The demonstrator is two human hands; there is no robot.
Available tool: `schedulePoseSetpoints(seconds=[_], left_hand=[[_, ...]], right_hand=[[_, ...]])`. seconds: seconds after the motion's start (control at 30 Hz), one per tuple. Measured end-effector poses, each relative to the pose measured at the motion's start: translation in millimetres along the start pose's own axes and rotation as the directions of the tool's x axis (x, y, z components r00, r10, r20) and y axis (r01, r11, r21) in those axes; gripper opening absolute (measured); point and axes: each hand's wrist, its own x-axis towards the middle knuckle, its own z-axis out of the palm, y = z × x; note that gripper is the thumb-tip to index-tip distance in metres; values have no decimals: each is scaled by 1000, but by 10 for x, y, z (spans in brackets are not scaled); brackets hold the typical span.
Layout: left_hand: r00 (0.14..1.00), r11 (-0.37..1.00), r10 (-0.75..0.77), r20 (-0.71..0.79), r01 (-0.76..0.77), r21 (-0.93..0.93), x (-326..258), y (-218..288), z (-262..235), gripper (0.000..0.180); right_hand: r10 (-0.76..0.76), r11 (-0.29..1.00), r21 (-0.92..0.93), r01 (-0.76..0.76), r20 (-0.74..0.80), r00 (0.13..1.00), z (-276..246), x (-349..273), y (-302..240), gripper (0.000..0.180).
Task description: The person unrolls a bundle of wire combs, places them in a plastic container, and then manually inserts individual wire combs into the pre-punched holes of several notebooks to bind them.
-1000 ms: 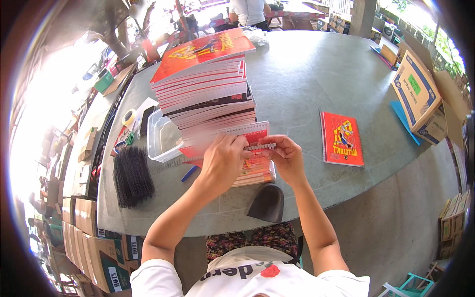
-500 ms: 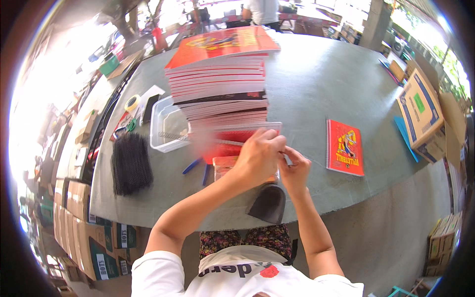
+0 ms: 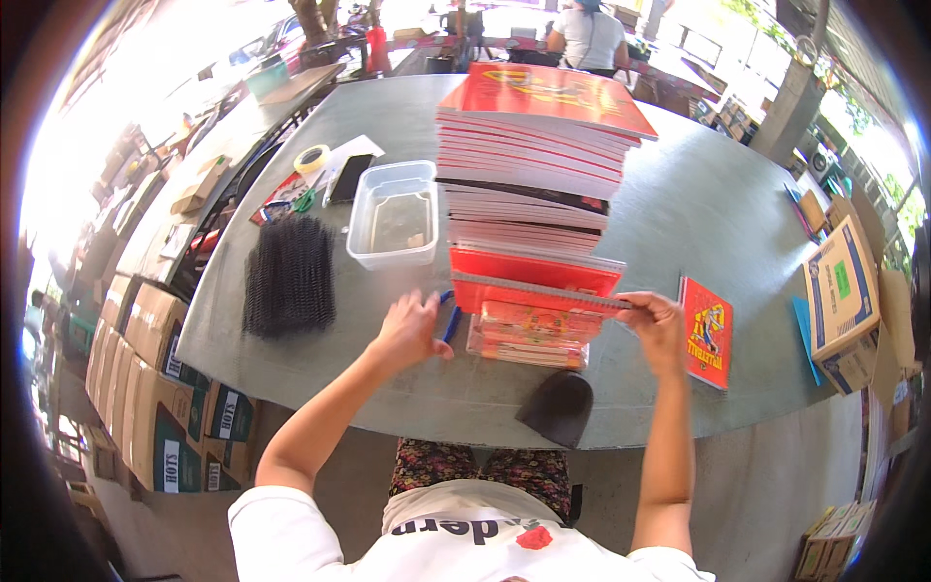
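A tall stack of red notebooks (image 3: 529,145) stands on the grey table (image 3: 679,194). In front of it lies a low pile of thin red books (image 3: 529,335). My right hand (image 3: 655,330) holds a red spiral-bound notebook (image 3: 538,281) by its right end, lifted above the low pile. My left hand (image 3: 412,330) hovers with fingers apart just left of that notebook, over a blue pen (image 3: 451,320), holding nothing.
A clear plastic tub (image 3: 393,213), a bundle of black binding combs (image 3: 289,274), a tape roll (image 3: 311,158) and a phone (image 3: 347,177) lie to the left. A single red book (image 3: 706,332) and a cardboard box (image 3: 842,291) are right. A black cap (image 3: 558,407) sits at the near edge.
My left hand has let go of the spiral notebook and moved left and down. My right hand now holds the notebook alone, raised above the low pile.
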Motion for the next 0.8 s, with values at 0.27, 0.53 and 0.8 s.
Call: schedulePoseSetpoints(seconds=[0.27,0.53,0.8], left_hand=[[980,977,-193,-37,196,85,53,-72,374,54],[988,611,-126,91,150,-777,-471,159,-444,36],[990,518,-89,112,143,-843,-337,227,-542,39]], right_hand=[[-68,737,-560,378,495,866,1250,376,-968,38],[-265,856,-332,397,378,887,1586,777,-639,28],[-98,929,-268,255,486,868,1544,764,-764,29]])
